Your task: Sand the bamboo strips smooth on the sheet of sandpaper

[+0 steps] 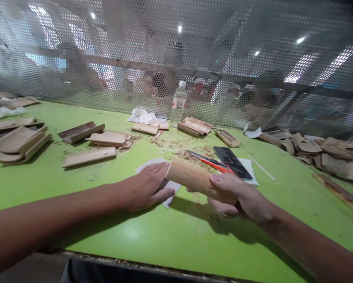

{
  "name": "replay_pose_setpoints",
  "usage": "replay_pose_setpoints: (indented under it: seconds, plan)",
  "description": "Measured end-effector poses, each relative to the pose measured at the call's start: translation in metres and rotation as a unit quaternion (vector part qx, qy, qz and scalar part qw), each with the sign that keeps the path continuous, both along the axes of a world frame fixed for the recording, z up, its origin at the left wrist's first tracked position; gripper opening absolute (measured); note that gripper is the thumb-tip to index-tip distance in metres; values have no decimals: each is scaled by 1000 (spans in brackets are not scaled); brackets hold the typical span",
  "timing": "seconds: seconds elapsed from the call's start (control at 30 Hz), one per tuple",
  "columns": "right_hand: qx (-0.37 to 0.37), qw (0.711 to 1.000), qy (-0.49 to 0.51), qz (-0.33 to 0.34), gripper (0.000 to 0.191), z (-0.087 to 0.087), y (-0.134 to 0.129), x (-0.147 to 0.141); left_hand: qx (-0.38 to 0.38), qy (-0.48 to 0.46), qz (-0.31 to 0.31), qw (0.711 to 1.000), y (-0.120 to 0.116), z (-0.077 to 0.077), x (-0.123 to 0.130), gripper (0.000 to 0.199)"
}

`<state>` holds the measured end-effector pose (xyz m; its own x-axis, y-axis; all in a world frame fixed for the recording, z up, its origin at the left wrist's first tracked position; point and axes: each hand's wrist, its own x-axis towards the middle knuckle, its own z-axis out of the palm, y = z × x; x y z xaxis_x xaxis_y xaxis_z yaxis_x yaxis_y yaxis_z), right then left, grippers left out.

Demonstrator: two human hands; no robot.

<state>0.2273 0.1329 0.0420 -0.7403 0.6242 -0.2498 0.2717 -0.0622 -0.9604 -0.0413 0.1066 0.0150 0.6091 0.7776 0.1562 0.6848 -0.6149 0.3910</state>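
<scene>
My right hand (pixel 238 196) is closed round a curved, pale wooden piece (pixel 194 179), thumb on top, held above the green table (pixel 111 232). The piece's left end is by the fingers of my left hand (pixel 148 186). That hand lies flat, palm down, on a white paper (pixel 172 188), with its thumb apart from the fingers. Just beyond the wooden piece are an orange-and-black cutter (pixel 213 162) and a dark phone (pixel 232 162) on white tissue.
Curved wooden pieces (pixel 89 156) lie at the left, with a pile (pixel 335 155) at the right. A water bottle (pixel 179 103) stands before a perforated screen (pixel 120 47). Shavings (pixel 191 151) litter the middle. People are behind the screen.
</scene>
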Motion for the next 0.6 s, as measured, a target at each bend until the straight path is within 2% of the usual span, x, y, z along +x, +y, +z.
replay_pose_setpoints:
  seconds: [0.07,0.1,0.17,0.23,0.27,0.33,0.4,0.53,0.6]
  plan:
    - [2,1000,-2,-19,58,-1,2,-1,-1,6,4,1000,0,1,0,31]
    - [29,999,-18,-32,58,-2,4,-1,-5,7,9,1000,0,1,0,31]
    - [141,985,-76,-64,56,-3,7,-2,-15,5,21,1000,-1,0,-1,38]
    - [261,954,-130,-73,51,-2,10,-2,-31,5,35,999,-1,-1,-3,56]
    - [293,943,-147,-61,50,-1,10,-2,-38,6,39,999,-1,-1,-3,67]
    - [286,944,-162,-20,50,0,11,-2,-52,8,37,998,0,-3,-5,79]
    - [258,951,-171,3,54,0,12,-1,-62,9,34,997,0,-3,-5,81]
    - [320,928,-181,-57,57,-2,15,1,-71,14,47,996,1,-1,-4,85]
    - [304,936,-173,-38,59,-4,16,0,-73,9,44,996,1,-1,-3,84]
